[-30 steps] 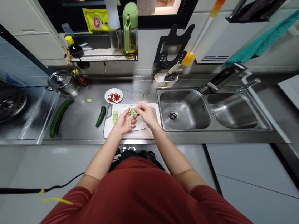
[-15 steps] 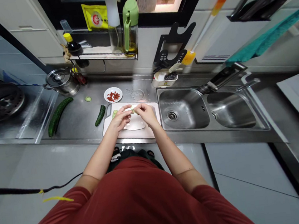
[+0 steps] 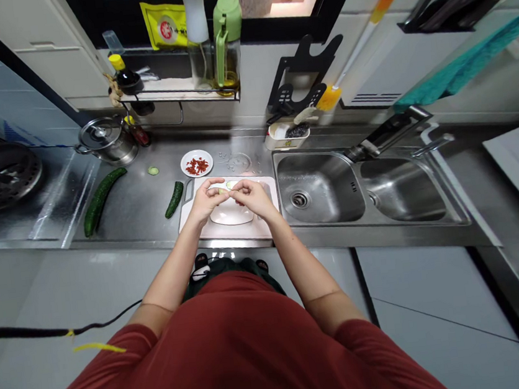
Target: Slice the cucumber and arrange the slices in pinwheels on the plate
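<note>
Over a white plate (image 3: 231,215) on the pale cutting board (image 3: 187,226), my two hands meet with their fingertips close together. My left hand (image 3: 205,203) is closed in a pinch, a small pale green cucumber slice (image 3: 221,191) showing at its fingers. From the other side my right hand (image 3: 255,197) pinches at the same spot; its fingers partly cover what they hold. Behind the fingertips another pale green slice shows on the plate. A short cucumber piece (image 3: 174,200) lies left of the board. Just beyond the board stands a small white dish (image 3: 196,163) of chopped red pieces.
A long cucumber (image 3: 103,200) and a cucumber end (image 3: 153,170) lie on the steel counter to the left. A lidded pot (image 3: 106,140) stands behind them. The double sink (image 3: 319,189) adjoins the board's right side. Bottles stand on a wall rack (image 3: 177,95).
My left hand has closed from spread fingers into a pinch, its fingertips now meeting those of my right hand. The slices seen behind my left hand are now covered.
</note>
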{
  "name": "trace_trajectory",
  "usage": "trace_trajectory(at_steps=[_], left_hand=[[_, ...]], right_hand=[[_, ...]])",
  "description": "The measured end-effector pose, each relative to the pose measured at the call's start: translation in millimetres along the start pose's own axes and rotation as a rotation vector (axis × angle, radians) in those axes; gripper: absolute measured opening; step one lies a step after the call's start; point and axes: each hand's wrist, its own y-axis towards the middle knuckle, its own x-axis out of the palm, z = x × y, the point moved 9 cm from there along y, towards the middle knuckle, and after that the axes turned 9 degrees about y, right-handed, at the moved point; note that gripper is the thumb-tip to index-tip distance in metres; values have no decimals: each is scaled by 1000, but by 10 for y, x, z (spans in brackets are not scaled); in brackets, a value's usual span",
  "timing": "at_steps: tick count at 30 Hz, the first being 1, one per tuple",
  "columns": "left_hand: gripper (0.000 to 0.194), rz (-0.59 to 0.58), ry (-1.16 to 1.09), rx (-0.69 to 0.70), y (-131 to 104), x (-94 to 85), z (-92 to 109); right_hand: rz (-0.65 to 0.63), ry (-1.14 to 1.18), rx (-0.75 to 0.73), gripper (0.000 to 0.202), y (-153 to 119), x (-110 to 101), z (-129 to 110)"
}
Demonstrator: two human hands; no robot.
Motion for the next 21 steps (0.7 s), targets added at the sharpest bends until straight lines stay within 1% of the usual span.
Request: trace_trajectory(at_steps=[8, 11, 13, 17, 21], left_hand=[[46, 45, 30, 43, 26, 25, 33], [44, 59, 63, 67, 69, 7, -9], [43, 70, 77, 51, 124, -20, -100], [40, 105, 118, -21, 289, -101, -382], [35, 153, 200, -25, 490, -192, -640]], right_hand=[[15, -26, 27, 19, 91, -49, 125], [5, -38, 48, 17, 139, -69, 202], [1, -62, 73, 17, 190, -98, 293], [31, -151, 122, 17, 351, -216, 568], [53, -333, 132, 9, 532, -326, 825]])
